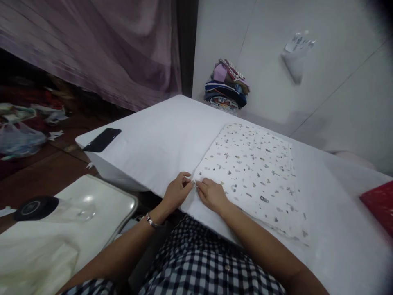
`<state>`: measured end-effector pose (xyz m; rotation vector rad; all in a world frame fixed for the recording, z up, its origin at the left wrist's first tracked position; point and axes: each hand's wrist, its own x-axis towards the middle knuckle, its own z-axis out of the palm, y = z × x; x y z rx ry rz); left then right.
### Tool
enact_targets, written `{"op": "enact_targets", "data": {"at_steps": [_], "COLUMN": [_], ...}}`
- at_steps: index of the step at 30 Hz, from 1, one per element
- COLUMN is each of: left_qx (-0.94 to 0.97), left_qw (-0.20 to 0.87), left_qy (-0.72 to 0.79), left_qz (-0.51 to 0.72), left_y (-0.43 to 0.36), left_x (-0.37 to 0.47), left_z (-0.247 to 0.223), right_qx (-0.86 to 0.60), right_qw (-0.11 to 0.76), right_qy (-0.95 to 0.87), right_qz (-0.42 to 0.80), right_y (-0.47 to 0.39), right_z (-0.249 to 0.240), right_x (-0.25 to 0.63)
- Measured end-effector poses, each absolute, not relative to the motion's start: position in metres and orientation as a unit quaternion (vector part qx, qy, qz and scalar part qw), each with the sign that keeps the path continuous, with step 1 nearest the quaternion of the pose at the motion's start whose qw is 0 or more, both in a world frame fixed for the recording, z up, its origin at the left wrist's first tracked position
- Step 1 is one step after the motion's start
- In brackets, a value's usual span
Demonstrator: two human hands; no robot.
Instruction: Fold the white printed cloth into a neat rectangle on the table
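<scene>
A white cloth with small printed motifs (pixel 251 168) lies spread out flat, folded in layers, on the white-covered table (pixel 147 143). At its near left corner my two hands meet. My left hand (pixel 176 190) is closed in a pinch on the tip of that corner, with a bracelet round the wrist. Just to its right, my right hand (pixel 213 196) is closed on the same corner, its fingers bent over the fabric. A small bit of the cloth shows between the fingertips.
A black phone (pixel 102 139) lies at the table's left corner. Folded clothes (pixel 227 88) are stacked beyond the far edge. A white chair seat (pixel 92 200) holds a clear bottle with a black cap (pixel 37 208). Something red (pixel 379 205) sits at the right.
</scene>
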<state>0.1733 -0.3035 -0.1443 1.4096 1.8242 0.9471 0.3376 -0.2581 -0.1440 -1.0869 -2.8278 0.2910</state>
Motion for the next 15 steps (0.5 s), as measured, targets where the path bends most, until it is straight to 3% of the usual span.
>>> {"op": "enact_targets", "data": {"at_steps": [10, 15], "left_qx": [0.541, 0.540], "left_qw": [0.270, 0.287], "left_qy": [0.756, 0.761], "left_qz": [0.251, 0.216], "left_y": [-0.286, -0.279], "left_x": [0.168, 0.160], "left_z": [-0.141, -0.137], "right_qx": [-0.341, -0.359], "right_qw": [0.078, 0.107], "right_qy": [-0.934, -0.922], "right_qz": [0.074, 0.094], "right_y": [-0.262, -0.272], "right_z": [-0.143, -0.145], "right_x": [0.337, 0.386]}}
